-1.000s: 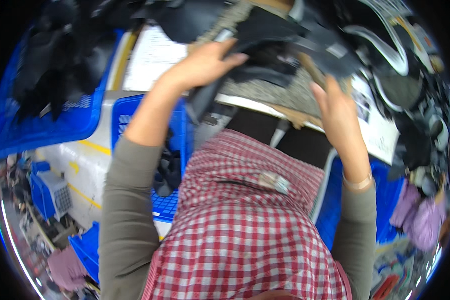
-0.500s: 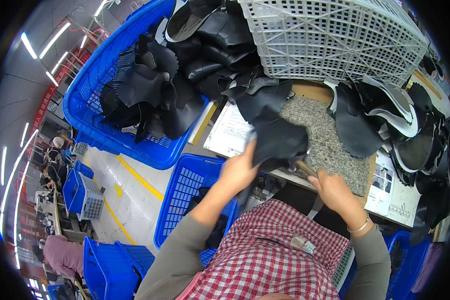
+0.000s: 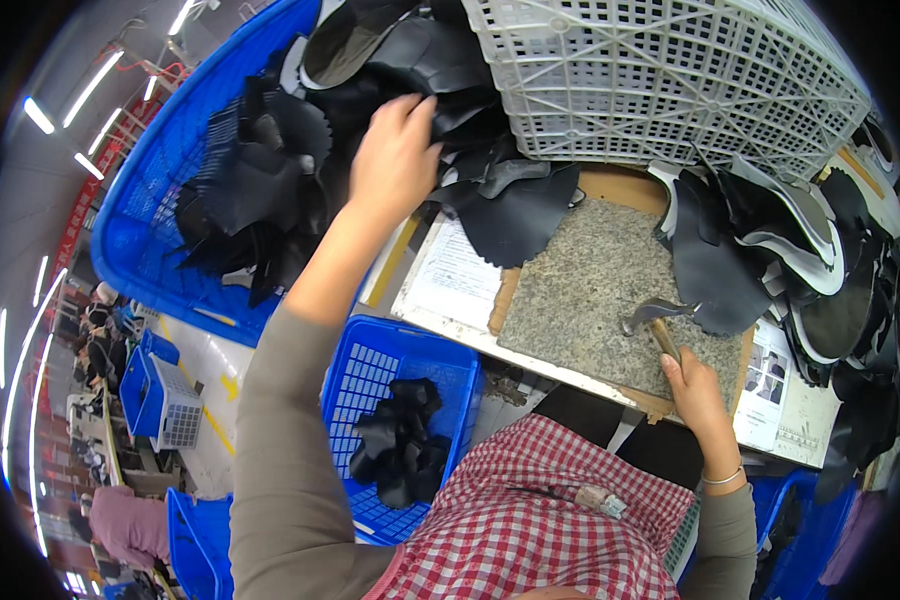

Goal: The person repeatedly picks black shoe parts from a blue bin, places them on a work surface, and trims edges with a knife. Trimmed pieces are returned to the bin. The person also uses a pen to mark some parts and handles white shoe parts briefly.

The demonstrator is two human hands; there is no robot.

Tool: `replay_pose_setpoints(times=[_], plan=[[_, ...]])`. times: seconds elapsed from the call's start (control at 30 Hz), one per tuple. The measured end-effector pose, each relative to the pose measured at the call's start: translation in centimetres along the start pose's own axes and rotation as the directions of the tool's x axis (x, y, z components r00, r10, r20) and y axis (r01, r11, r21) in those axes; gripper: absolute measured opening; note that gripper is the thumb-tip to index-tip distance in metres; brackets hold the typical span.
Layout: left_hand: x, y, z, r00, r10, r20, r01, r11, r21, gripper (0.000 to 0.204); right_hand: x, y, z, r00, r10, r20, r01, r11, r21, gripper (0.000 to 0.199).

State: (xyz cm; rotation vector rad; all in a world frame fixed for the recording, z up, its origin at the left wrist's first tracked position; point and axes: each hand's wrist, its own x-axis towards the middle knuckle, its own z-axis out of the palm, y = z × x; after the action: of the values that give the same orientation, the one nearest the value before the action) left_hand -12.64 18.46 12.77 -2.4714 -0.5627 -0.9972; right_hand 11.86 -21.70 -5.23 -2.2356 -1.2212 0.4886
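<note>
Hammer (image 3: 656, 322) beside stacked black leather pieces (image 3: 730, 250)

- Leather pieces (image 3: 270, 190): black.
- Far-left basket (image 3: 145, 215): blue.
- Far crate (image 3: 670, 80): pale grey lattice.
- Stone slab (image 3: 600, 290): speckled grey.
- Shirt (image 3: 540, 520): red-white check.
- Sleeves (image 3: 280, 450): olive-grey.

Long ceiling strip lights (image 3: 40, 115) glow over a pale floor (image 3: 210, 360) marked with yellow lines (image 3: 232, 385).
</note>
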Motion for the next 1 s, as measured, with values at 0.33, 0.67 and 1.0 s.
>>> replay_pose_setpoints(times=[0.33, 0.67, 1.0], plan=[[7.9, -10.1, 0.3, 0.892, -0.440, 0.104, 0.416, 0.889, 0.191, 0.043, 0.1, 0.4, -1.2, 0.997, 0.039, 0.062, -0.047, 0.989, 0.141, 0.042], [-13.5, 4.6, -4.9, 0.862, -0.459, -0.218, 0.254, 0.761, -0.597, 0.046, -6.6, -3.4, -0.9, 0.983, -0.178, -0.031, 0.179, 0.939, 0.295, 0.040], [-12.7, 20.1, 4.6, 0.988, 0.019, 0.154, 0.080, 0.792, -0.606, 0.084, -6.6, -3.0, 1.4, 0.984, -0.078, -0.161, 0.041, 0.974, -0.222, 0.037]])
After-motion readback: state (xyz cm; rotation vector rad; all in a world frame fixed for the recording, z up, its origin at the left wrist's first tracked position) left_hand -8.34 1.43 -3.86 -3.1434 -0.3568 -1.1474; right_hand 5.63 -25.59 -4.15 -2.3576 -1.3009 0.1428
